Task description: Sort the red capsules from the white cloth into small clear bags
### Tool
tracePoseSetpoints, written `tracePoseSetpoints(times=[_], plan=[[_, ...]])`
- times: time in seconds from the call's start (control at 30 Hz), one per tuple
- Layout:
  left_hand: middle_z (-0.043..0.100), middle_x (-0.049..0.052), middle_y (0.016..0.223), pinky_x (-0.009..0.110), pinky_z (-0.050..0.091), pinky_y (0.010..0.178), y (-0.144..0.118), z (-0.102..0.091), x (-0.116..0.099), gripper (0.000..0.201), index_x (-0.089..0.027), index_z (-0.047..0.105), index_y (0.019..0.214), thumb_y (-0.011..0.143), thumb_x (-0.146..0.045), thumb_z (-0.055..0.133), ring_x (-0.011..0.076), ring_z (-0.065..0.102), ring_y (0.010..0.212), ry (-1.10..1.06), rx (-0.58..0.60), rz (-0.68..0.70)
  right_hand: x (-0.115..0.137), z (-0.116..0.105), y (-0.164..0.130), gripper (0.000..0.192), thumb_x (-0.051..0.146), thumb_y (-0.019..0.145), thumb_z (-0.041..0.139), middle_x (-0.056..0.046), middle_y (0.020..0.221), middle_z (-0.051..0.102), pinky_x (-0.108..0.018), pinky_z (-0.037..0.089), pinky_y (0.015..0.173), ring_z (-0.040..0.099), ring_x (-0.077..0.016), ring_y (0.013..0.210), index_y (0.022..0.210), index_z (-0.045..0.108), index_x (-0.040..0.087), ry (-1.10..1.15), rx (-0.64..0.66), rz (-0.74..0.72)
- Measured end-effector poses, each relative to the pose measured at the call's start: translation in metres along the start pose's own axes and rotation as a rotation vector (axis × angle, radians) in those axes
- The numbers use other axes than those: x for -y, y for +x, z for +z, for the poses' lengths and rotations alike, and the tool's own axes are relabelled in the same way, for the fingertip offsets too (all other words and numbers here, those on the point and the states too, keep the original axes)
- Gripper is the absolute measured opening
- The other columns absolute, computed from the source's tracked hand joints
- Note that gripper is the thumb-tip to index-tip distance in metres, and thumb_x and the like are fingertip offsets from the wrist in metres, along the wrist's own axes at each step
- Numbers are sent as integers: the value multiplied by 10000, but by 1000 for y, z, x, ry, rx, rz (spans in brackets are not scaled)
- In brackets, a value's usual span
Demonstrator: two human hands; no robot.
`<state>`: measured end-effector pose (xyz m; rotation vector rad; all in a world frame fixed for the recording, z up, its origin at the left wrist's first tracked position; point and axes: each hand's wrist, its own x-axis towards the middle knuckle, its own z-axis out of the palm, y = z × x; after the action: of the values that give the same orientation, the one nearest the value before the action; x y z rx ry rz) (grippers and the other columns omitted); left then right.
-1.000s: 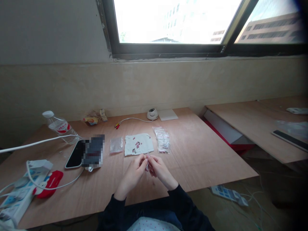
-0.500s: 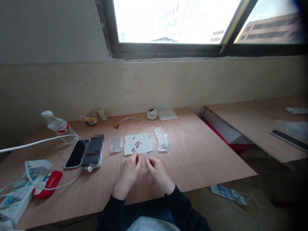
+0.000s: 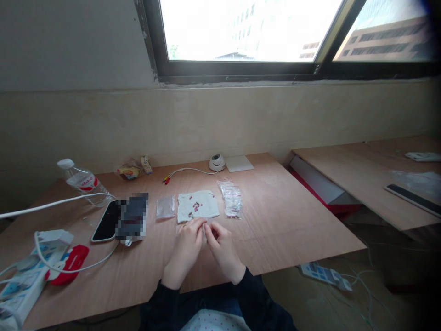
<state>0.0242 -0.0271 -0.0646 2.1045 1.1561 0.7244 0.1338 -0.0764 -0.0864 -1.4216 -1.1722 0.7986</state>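
Note:
My left hand (image 3: 189, 241) and my right hand (image 3: 222, 246) meet fingertip to fingertip over the near edge of a white cloth (image 3: 211, 209). Both are closed in a pinch on a small clear plastic bag (image 3: 204, 232), now mostly hidden by the fingers. Several small red beads (image 3: 196, 206) lie scattered on the cloth, with a tiny metallic piece (image 3: 190, 214) near its front left. Left of the cloth is a flat clear bag (image 3: 166, 208). To its right lies a stack of small clear zip bags (image 3: 231, 197) with red strips.
Left on the table are a phone (image 3: 106, 221), a blurred-out device (image 3: 132, 217), a plastic bottle (image 3: 84, 181), a red item (image 3: 71, 264) and a power strip (image 3: 29, 280) with cables. A dome camera (image 3: 217, 162) and white card (image 3: 239, 163) sit at the back.
My hands have come together, the right moving left toward the left hand. The clear bag visible between them before is now largely covered by the fingers.

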Motion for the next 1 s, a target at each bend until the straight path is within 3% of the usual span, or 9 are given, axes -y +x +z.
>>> tracePoseSetpoints(times=[0.13, 0.27, 0.43, 0.53, 0.63, 0.7, 0.87, 1.0], plan=[[648, 110, 1121, 398, 413, 932, 1, 0, 2, 303, -196, 641, 1054, 801, -155, 478, 257, 575, 1056, -15, -41, -19, -4, 3, 0, 309, 356, 861, 475, 27, 552, 459, -255, 313, 521, 434, -123, 530, 594, 441, 206, 28, -31, 8], [643, 111, 1144, 405, 406, 960, 2, 2, 5, 357, -194, 633, 1086, 763, -110, 507, 252, 570, 1080, -62, -108, -33, -8, 10, 2, 254, 390, 794, 579, 13, 637, 517, -248, 391, 557, 495, -129, 596, 654, 487, 199, 206, -79, 67], [664, 84, 1116, 414, 404, 975, 3, 2, 3, 289, -221, 677, 1010, 746, -156, 579, 257, 574, 1077, -138, -163, -19, -2, 11, 7, 447, 487, 653, 695, -19, 860, 568, -236, 452, 449, 600, -171, 678, 938, 477, 221, 628, -129, 438], [670, 72, 1108, 410, 417, 957, 3, 0, 0, 306, -237, 681, 1022, 757, -141, 563, 252, 578, 1065, -148, -154, 10, 3, 6, 10, 441, 499, 722, 631, -41, 915, 604, -252, 497, 532, 624, -156, 694, 1037, 501, 219, 915, -1, 554], [673, 58, 1108, 404, 429, 932, 3, 1, -3, 299, -257, 691, 1007, 773, -138, 547, 246, 581, 1053, -173, -146, 48, 6, 2, 12, 390, 494, 773, 577, -60, 927, 646, -238, 497, 608, 633, -144, 731, 1031, 561, 201, 1059, 131, 559], [685, 56, 1078, 405, 434, 917, 2, 3, -5, 280, -256, 710, 947, 764, -121, 546, 247, 588, 1037, -187, -140, 59, 6, 2, 14, 370, 487, 768, 588, -65, 943, 662, -242, 498, 641, 637, -151, 766, 994, 589, 194, 1081, 153, 547], [693, 63, 1044, 427, 408, 935, 0, 5, -9, 259, -228, 716, 800, 702, -58, 547, 255, 583, 1036, -202, -166, 65, 3, 4, 18, 279, 410, 752, 642, -39, 892, 670, -225, 496, 687, 632, -133, 776, 916, 610, 188, 1102, 116, 498], [683, 62, 1022, 401, 393, 971, -2, 8, -13, 172, -194, 667, 678, 730, -110, 527, 233, 584, 1036, -410, -310, -52, 5, 3, 19, 232, 344, 747, 664, -24, 902, 665, -219, 498, 704, 640, -120, 797, 912, 590, 199, 1166, 49, 504]])
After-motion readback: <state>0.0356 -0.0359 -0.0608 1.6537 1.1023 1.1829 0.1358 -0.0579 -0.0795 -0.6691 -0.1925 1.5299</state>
